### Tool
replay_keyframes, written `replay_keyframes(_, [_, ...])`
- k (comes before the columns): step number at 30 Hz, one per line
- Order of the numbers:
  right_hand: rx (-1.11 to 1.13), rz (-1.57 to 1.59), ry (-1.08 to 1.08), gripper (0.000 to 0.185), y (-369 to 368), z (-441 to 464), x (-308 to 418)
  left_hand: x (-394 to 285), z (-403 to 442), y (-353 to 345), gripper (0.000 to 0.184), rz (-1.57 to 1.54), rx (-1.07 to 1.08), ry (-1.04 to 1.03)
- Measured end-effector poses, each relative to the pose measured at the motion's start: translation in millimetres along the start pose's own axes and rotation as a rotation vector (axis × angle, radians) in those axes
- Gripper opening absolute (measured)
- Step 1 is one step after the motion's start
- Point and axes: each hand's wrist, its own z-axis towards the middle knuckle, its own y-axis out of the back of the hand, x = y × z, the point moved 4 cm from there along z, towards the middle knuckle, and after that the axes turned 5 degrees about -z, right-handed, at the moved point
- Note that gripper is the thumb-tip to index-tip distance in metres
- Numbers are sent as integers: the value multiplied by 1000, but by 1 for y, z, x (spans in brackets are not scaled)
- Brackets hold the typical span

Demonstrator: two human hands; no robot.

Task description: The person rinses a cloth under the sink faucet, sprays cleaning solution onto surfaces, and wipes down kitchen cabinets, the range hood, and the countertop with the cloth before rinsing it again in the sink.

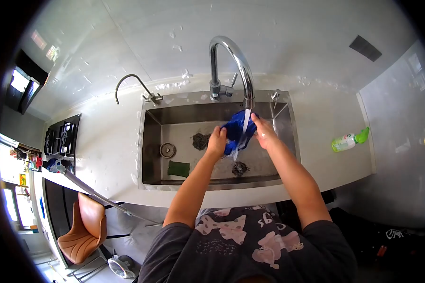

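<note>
Taking the steel sink [184, 116] as a clock face with 12 at the wall, the crumpled, glossy blue bundle [234, 127] is held inside it, towards 1 o'clock from the centre; whether it is cloth or plastic film I cannot tell. The left hand [217, 141] closes its fingers on the bundle's 9 o'clock edge. The right hand [264, 132] is against its 3 o'clock edge, looser in shape; whether it pinches or only presses there, I cannot tell. Held from both sides, the bundle presumably stays spread so that the water stream [246, 121] strikes between the hands, straight below the spout of the gooseneck faucet [247, 78], whose base stands at 12.

One steel-wool scrubber [200, 141] lies just beyond the left hand at 9 o'clock; another steel-wool scrubber [240, 169] sits towards 5. The green scouring pad [178, 169] rests at 8, near the drain strainer [167, 150] at 9, probably kept low in the basin for easy reach. Outside the rim, a green spray bottle [349, 141] lies at 3.
</note>
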Motion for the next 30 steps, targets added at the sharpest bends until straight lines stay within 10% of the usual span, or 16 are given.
replay_keyframes(6, [-218,-418,231,45,43,7,11,-61,-8,39,20,-301,-106,-61])
replay_keyframes(14, [50,-1189,696,47,27,-20,23,-131,-2,47,22,-268,-29,-169])
replay_keyframes(16, [307,-1405,489,44,22,-15,22,-132,7,49,21,-264,-33,-209])
replay_keyframes(22, [175,-626,538,33,20,0,10,-65,22,40,18,-179,-140,-256])
replay_keyframes(25, [325,326,293,20,-4,-34,34,54,44,-4,41,-587,86,126])
replay_keyframes(28, [176,434,331,26,-13,-41,33,52,-6,-63,59,-979,351,711])
replay_keyframes(30, [137,385,414,29,-24,-51,22,53,-7,-85,59,-1149,324,740])
